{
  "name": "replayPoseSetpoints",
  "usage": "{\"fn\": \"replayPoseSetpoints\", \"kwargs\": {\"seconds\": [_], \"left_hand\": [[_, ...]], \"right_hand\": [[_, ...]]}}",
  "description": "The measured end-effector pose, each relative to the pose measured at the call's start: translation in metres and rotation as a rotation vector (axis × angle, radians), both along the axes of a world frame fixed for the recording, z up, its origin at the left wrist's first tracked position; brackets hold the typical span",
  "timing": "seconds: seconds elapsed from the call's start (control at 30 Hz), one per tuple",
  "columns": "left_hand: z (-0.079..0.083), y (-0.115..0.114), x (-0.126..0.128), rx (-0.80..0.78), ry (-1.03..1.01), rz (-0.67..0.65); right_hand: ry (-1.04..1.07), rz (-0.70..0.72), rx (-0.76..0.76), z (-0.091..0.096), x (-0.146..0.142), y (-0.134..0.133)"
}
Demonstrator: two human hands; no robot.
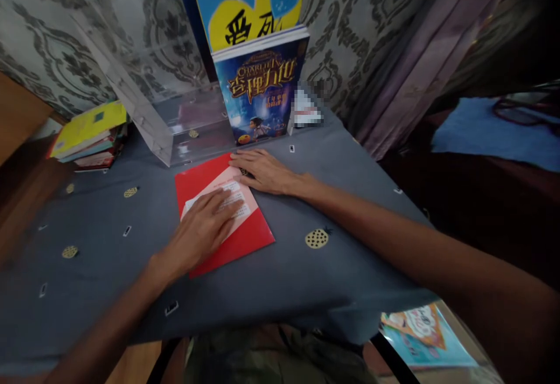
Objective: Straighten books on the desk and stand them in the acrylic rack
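Red booklet [245,238], flat on the desk [350,209] just short of its middle, pale text panel facing up, one corner turned toward the wearer. Pinned by the left hand [203,229], palm down across the panel, fingers [225,200] straight and close together, closed on nothing. Steadied at the far edge by the right hand [265,171], likewise flat, fingers [245,159] stretched along the top of the cover, gripping nothing. Two flat palms, by the look of it, to keep a slick cover from sliding on the cloth. Beneath, a grey-blue tablecloth [109,238] dotted with small pineapple motifs. Just behind, a blue storybook [260,95] propped upright, cover outward, against a blue-and-yellow book [249,4], apparently leaned so as to show its front. Left of those, a clear plastic case [161,115]; further left, a stack of books [90,136] lying flat near the desk's corner. Patterned wallpaper [52,22] and a mauve curtain [420,51] behind; a picture book [420,331] lower right, below the desk edge.
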State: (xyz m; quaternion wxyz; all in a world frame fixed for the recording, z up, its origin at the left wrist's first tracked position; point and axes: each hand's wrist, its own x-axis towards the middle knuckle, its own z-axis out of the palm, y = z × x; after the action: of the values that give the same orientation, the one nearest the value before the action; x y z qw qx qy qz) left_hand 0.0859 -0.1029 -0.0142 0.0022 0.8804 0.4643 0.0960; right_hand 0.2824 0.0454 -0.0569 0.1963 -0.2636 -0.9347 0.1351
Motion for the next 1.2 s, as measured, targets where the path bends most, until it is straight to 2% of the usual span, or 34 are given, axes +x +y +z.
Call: {"fn": "replayPoseSetpoints", "kwargs": {"seconds": [0.1, 0.23, 0.37, 0.53, 0.63, 0.77, 0.97, 1.2], "left_hand": [[0.004, -0.014, 0.010, -0.060, 0.010, -0.091], [0.006, -0.028, 0.022, -0.042, 0.094, -0.087], [0.002, -0.032, 0.032, 0.089, 0.173, -0.066], [0.001, -0.033, 0.041, 0.309, 0.182, -0.127], [0.001, -0.034, 0.042, 0.369, 0.184, -0.148], [0.001, -0.034, 0.043, 0.379, 0.179, -0.155], [-0.003, -0.035, 0.043, 0.382, 0.182, -0.156], [-0.007, -0.038, 0.042, 0.336, 0.145, -0.151]], "right_hand": [[-0.008, -0.003, 0.002, 0.001, 0.000, 0.000], [-0.047, -0.028, 0.001, 0.006, -0.001, -0.005], [-0.045, -0.020, 0.004, 0.008, 0.003, -0.020], [0.060, 0.123, -0.032, 0.004, 0.028, -0.058], [0.189, 0.180, -0.121, 0.008, 0.050, -0.085], [0.299, 0.155, -0.324, 0.019, 0.072, -0.110], [0.382, 0.185, -0.440, 0.020, 0.078, -0.115], [0.430, 0.139, -0.529, 0.023, 0.079, -0.115]]}}
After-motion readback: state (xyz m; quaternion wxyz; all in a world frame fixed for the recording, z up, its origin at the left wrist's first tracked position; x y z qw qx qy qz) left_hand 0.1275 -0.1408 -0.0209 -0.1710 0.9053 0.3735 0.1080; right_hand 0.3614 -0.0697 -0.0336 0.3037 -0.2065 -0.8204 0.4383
